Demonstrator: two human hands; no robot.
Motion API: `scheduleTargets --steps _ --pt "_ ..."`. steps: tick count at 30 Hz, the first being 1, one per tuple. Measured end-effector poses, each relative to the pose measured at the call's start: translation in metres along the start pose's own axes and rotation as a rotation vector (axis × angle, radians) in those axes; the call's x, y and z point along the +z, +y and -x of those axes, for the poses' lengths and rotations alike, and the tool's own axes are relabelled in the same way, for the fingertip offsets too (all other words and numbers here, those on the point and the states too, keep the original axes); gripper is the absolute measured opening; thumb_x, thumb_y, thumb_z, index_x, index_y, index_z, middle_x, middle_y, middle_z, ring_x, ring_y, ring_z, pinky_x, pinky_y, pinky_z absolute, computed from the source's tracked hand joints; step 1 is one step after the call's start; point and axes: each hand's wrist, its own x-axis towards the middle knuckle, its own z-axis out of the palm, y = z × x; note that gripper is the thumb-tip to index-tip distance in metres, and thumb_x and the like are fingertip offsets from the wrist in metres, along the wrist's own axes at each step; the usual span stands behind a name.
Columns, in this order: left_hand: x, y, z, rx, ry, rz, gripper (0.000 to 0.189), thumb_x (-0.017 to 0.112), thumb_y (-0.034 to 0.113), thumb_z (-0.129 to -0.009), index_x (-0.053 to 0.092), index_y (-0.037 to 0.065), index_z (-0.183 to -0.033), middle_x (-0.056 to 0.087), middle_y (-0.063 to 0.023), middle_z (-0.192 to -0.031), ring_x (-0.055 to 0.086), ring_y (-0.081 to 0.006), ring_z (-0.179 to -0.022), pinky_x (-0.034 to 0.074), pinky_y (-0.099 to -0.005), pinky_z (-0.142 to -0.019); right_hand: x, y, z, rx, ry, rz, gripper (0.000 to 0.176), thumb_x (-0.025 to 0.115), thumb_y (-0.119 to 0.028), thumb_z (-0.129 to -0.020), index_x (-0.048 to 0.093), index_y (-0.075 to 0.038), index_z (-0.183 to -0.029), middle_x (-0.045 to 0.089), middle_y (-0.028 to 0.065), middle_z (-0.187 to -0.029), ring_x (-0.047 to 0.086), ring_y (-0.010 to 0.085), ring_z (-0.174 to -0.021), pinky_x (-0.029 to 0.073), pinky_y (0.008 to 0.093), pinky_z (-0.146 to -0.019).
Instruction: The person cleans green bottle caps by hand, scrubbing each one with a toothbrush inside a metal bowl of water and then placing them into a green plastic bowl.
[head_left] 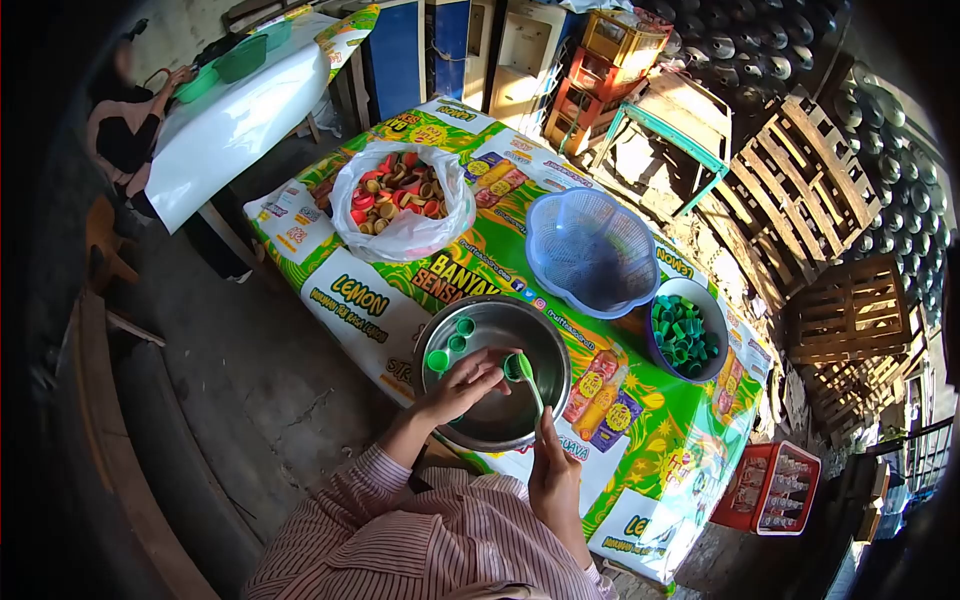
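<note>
A steel bowl point(548, 352) sits near the table's front edge with three green caps point(450, 342) inside at its left. Over the bowl, my left hand point(462, 387) holds a small cap, mostly hidden by the fingers. My right hand point(553, 476) grips the handle of a green brush point(523, 374), whose head touches the cap at my left fingertips. Both sleeves are pink-striped.
A white bag of red and tan caps point(398, 196) lies at the table's far left. A blue plastic basket point(592, 250) and a bowl of green caps point(682, 330) stand to the right. The tablecloth point(352, 300) is a printed banner. Crates, pallets and another seated person point(125, 110) surround.
</note>
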Motion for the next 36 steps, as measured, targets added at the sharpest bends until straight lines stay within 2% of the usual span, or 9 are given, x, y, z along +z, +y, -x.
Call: scheduleTargets --steps 13,15,16,21,25,27,33,35,36 --pt "0.012 0.003 -0.001 0.085 0.001 -0.011 0.030 0.045 0.009 -0.091 0.042 0.001 -0.121 0.051 -0.0059 -0.114 0.053 -0.0123 -0.096 0.045 -0.0268 -0.082 0.001 -0.003 0.003 -0.024 0.051 0.058 0.050 0.050 0.004 -0.082 0.040 -0.007 -0.130 0.057 0.0188 -0.068 0.056 0.0297 -0.054 0.045 0.0299 -0.054" --pt "0.009 0.003 0.000 0.083 -0.013 -0.036 0.030 0.043 0.011 -0.093 0.042 0.001 -0.121 0.052 -0.0055 -0.110 0.055 -0.0120 -0.089 0.045 -0.0261 -0.082 0.003 0.001 0.001 -0.123 0.079 0.002 0.050 0.050 0.005 -0.082 0.041 -0.007 -0.130 0.059 0.0199 -0.072 0.059 0.0309 -0.059 0.046 0.0307 -0.056" --pt "0.008 0.001 0.000 0.083 -0.017 -0.035 0.031 0.043 0.012 -0.093 0.042 0.001 -0.121 0.052 -0.0055 -0.109 0.055 -0.0120 -0.090 0.045 -0.0262 -0.083 -0.001 -0.005 0.002 -0.027 0.025 -0.030 0.050 0.050 0.006 -0.081 0.041 -0.006 -0.129 0.061 0.0210 -0.077 0.062 0.0320 -0.066 0.046 0.0307 -0.058" --pt "0.004 -0.004 -0.001 0.023 -0.067 0.026 0.034 0.037 0.018 -0.095 0.039 0.001 -0.124 0.050 -0.0077 -0.115 0.051 -0.0158 -0.104 0.043 -0.0322 -0.088 -0.001 -0.002 0.003 -0.059 0.050 -0.019 0.051 0.051 0.005 -0.081 0.041 -0.007 -0.129 0.060 0.0197 -0.074 0.061 0.0301 -0.061 0.045 0.0294 -0.055" --pt "0.009 -0.008 -0.001 0.063 -0.041 0.145 0.033 0.039 0.017 -0.095 0.042 0.000 -0.123 0.053 -0.0067 -0.110 0.054 -0.0127 -0.096 0.043 -0.0274 -0.087 -0.004 -0.002 -0.004 -0.047 0.044 0.017 0.051 0.052 0.004 -0.080 0.042 -0.008 -0.129 0.059 0.0193 -0.071 0.060 0.0299 -0.061 0.045 0.0297 -0.054" --pt "0.009 -0.009 -0.004 0.084 -0.070 0.225 0.034 0.039 0.018 -0.095 0.042 0.000 -0.124 0.053 -0.0061 -0.110 0.054 -0.0133 -0.096 0.043 -0.0282 -0.087 -0.010 -0.013 -0.002 0.114 -0.117 0.011 0.046 0.049 0.007 -0.082 0.044 -0.004 -0.126 0.063 0.0196 -0.082 0.064 0.0266 -0.074 0.046 0.0259 -0.067" --pt "-0.001 -0.022 0.000 0.041 -0.108 0.311 0.034 0.033 0.020 -0.096 0.041 0.001 -0.123 0.052 -0.0070 -0.111 0.052 -0.0131 -0.096 0.042 -0.0268 -0.082 -0.004 0.008 -0.001 -0.021 -0.085 0.004 0.050 0.050 0.007 -0.081 0.041 -0.005 -0.129 0.063 0.0213 -0.089 0.065 0.0274 -0.078 0.047 0.0269 -0.067" --pt "0.003 -0.017 0.001 0.026 -0.081 0.286 0.033 0.033 0.021 -0.096 0.041 0.002 -0.123 0.052 -0.0060 -0.109 0.051 -0.0125 -0.092 0.041 -0.0257 -0.079 0.000 0.011 -0.001 -0.089 0.011 -0.011 0.050 0.054 0.002 -0.080 0.045 -0.010 -0.128 0.055 0.0148 -0.062 0.054 0.0262 -0.052 0.043 0.0304 -0.052" --pt "0.005 -0.014 0.000 0.012 -0.054 0.259 0.033 0.033 0.022 -0.097 0.041 0.002 -0.122 0.052 -0.0050 -0.106 0.050 -0.0119 -0.088 0.041 -0.0247 -0.077 0.000 0.013 -0.003 -0.096 0.011 -0.010 0.050 0.054 0.002 -0.080 0.045 -0.010 -0.128 0.055 0.0148 -0.062 0.054 0.0262 -0.052 0.043 0.0304 -0.052"
